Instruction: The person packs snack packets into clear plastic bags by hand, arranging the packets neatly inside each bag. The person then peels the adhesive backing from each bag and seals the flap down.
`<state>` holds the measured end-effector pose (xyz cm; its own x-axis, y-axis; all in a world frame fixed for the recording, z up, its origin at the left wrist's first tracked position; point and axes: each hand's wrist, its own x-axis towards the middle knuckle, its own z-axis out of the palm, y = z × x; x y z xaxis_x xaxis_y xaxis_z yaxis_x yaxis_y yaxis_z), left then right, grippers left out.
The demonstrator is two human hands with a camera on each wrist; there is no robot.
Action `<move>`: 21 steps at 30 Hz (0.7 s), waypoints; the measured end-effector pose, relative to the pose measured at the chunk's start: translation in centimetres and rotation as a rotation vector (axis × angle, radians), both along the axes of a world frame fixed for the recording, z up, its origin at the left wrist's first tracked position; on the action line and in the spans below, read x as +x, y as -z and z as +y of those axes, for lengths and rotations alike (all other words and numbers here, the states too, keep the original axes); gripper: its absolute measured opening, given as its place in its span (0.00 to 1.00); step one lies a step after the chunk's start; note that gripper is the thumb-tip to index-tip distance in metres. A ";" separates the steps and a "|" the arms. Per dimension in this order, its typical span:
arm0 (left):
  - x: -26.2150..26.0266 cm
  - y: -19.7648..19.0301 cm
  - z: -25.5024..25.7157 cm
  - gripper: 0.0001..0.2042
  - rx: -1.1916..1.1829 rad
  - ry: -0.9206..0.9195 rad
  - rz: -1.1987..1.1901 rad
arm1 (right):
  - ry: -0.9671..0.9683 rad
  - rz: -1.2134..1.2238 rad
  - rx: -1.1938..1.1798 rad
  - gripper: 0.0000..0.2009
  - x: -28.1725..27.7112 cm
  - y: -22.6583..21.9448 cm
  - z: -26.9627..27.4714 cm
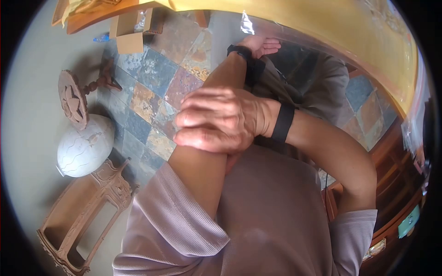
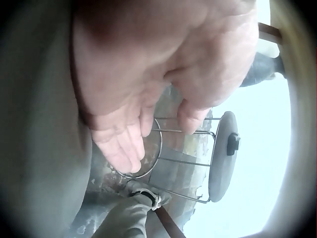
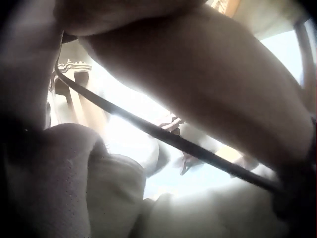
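Observation:
In the head view, the left arm reaches away from the body, and the left hand (image 1: 262,46) lies palm up with its fingers extended, holding nothing. The right hand (image 1: 216,120) grips the left forearm (image 1: 198,177), its fingers curled over the top; the thumb is mostly hidden. Each wrist wears a black band. The left wrist view shows the left hand (image 2: 153,74) close up, palm and fingers bare. Across the right wrist view runs the forearm (image 3: 198,74), with part of the right hand (image 3: 119,15) at the top left and a dark strap (image 3: 163,135) below.
A white vase (image 1: 87,146), a round carved wooden piece (image 1: 72,99) and a carved wooden frame (image 1: 80,202) are at the left. An opened cardboard box (image 1: 130,30) sits beyond. Yellow material (image 1: 322,23) borders the top. A round-seated stool (image 2: 224,158) has wire legs.

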<state>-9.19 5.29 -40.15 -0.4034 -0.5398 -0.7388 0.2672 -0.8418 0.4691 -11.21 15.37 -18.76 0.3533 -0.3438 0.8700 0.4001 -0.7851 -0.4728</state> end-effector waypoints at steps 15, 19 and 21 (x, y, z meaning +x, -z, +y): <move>-0.4 -2.7 0.4 0.15 -0.168 0.221 -0.330 | 0.045 0.213 0.039 0.51 -1.5 0.7 -3.3; -1.4 5.2 -1.4 0.08 -1.358 0.800 -0.481 | 0.030 0.277 0.079 0.48 -2.0 1.2 -3.9; -3.9 10.5 -1.3 0.07 -1.386 0.278 -0.253 | 0.036 0.380 0.117 0.45 -2.4 0.8 -4.1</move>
